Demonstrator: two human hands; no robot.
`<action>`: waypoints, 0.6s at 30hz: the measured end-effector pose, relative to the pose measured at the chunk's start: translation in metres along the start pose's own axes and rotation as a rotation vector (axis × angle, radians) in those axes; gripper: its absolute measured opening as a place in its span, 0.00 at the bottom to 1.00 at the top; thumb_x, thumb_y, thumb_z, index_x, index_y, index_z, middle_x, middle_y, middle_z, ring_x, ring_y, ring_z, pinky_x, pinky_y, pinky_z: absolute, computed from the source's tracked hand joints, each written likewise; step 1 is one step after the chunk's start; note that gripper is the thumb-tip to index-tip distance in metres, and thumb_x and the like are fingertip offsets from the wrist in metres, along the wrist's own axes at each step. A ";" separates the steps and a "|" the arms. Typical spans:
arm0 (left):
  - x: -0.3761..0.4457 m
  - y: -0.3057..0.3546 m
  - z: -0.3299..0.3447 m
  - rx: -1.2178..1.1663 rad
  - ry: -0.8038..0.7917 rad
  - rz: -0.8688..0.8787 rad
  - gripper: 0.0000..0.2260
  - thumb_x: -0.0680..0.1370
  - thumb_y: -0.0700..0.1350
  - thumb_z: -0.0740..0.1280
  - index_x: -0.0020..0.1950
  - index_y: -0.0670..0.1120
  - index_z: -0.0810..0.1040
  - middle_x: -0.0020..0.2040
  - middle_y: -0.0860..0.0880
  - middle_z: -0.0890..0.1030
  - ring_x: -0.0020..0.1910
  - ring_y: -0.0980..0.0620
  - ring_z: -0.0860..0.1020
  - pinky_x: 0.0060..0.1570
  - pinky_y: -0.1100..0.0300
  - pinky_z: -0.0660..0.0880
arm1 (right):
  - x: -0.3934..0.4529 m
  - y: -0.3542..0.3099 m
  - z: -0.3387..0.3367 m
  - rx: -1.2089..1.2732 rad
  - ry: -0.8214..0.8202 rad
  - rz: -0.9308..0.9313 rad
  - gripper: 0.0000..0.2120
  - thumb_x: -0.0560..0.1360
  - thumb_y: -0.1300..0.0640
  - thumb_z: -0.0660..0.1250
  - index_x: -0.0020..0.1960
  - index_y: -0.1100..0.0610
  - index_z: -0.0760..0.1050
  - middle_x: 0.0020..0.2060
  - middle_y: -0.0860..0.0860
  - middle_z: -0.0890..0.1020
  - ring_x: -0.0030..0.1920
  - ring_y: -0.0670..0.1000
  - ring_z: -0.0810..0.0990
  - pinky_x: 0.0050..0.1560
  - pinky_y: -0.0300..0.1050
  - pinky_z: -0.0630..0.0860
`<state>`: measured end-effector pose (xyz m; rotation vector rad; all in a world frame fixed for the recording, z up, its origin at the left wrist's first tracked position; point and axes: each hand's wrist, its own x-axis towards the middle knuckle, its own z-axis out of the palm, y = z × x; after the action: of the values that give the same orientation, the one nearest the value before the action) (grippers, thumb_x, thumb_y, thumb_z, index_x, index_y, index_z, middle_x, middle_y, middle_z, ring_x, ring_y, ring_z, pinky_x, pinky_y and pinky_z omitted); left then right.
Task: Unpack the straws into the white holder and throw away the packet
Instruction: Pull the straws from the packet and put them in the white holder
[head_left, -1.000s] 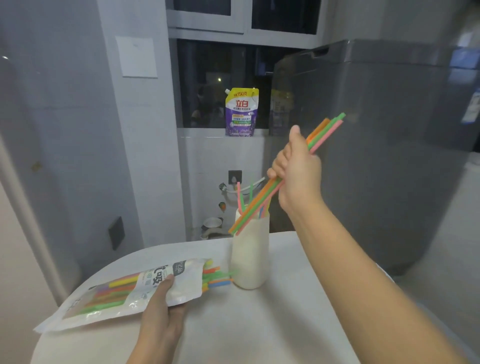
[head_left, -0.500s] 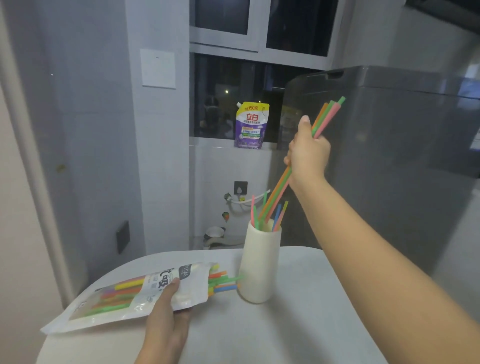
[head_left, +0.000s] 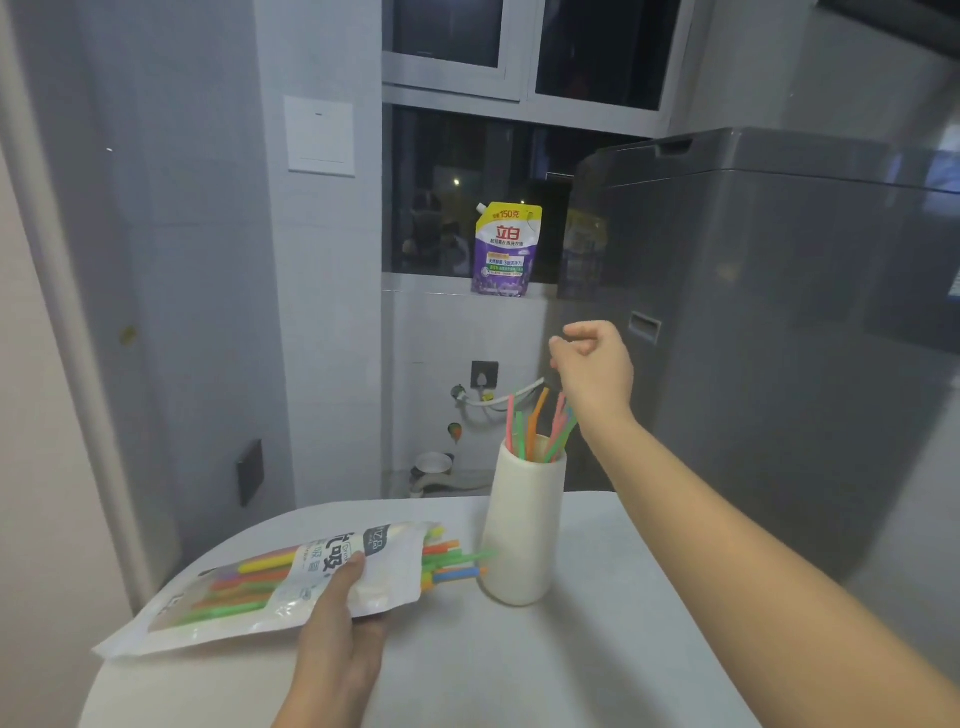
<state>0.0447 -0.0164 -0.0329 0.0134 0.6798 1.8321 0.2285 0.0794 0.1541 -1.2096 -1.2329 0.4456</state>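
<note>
From the head camera, a white bench (head_left: 597, 649) fills the lower part of the picture. On it stands the white holder (head_left: 522, 525), upright, with a bunch of coloured straws (head_left: 535, 426) sticking out of its top and leaning in different directions.

The right hand (head_left: 595, 366) hangs in the air above and just to the right of the holder, its forearm reaching in from the lower right. Its fingers are curled in loosely and nothing is held in them; the hand is clear of the straw tips, though it passes close to the pink and green ones.

To the left of the holder lies the packet (head_left: 270, 587), flat on the bench with its open end pointing toward the holder. More straws (head_left: 449, 561) poke out of that open end, orange, green and blue ones, their tips just beside the holder's base. The left hand (head_left: 337, 629) grasps the packet near its open end, thumb on top of the printed label and fingers underneath its near edge.

Behind the bench, a purple and yellow pouch (head_left: 505, 252) stands on the window ledge (head_left: 431, 291). A large grey appliance (head_left: 779, 322) takes up the right side, and a white wall switch (head_left: 320, 136) sits on the tiled column at left.
</note>
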 end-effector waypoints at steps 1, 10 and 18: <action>0.000 -0.001 0.000 0.006 -0.001 0.001 0.16 0.78 0.34 0.62 0.64 0.44 0.69 0.51 0.47 0.79 0.46 0.50 0.79 0.25 0.56 0.79 | -0.002 0.000 -0.001 -0.019 0.013 -0.052 0.08 0.75 0.60 0.64 0.54 0.55 0.73 0.39 0.47 0.79 0.39 0.43 0.77 0.36 0.31 0.72; -0.002 -0.003 0.001 0.015 -0.008 0.003 0.15 0.77 0.34 0.63 0.62 0.46 0.70 0.51 0.48 0.80 0.48 0.51 0.79 0.30 0.55 0.81 | -0.031 0.023 -0.007 -0.622 -0.179 -0.470 0.13 0.78 0.56 0.57 0.49 0.55 0.81 0.46 0.52 0.84 0.50 0.55 0.76 0.53 0.46 0.65; -0.002 -0.003 0.003 0.006 -0.033 -0.017 0.14 0.77 0.33 0.63 0.61 0.46 0.71 0.52 0.47 0.81 0.49 0.50 0.80 0.34 0.54 0.82 | -0.105 0.039 -0.005 -0.398 -0.167 -0.703 0.09 0.72 0.58 0.61 0.42 0.56 0.81 0.37 0.50 0.83 0.42 0.54 0.77 0.45 0.39 0.65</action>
<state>0.0488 -0.0165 -0.0313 0.0420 0.6608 1.8097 0.2092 0.0061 0.0709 -0.9827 -1.8449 -0.2367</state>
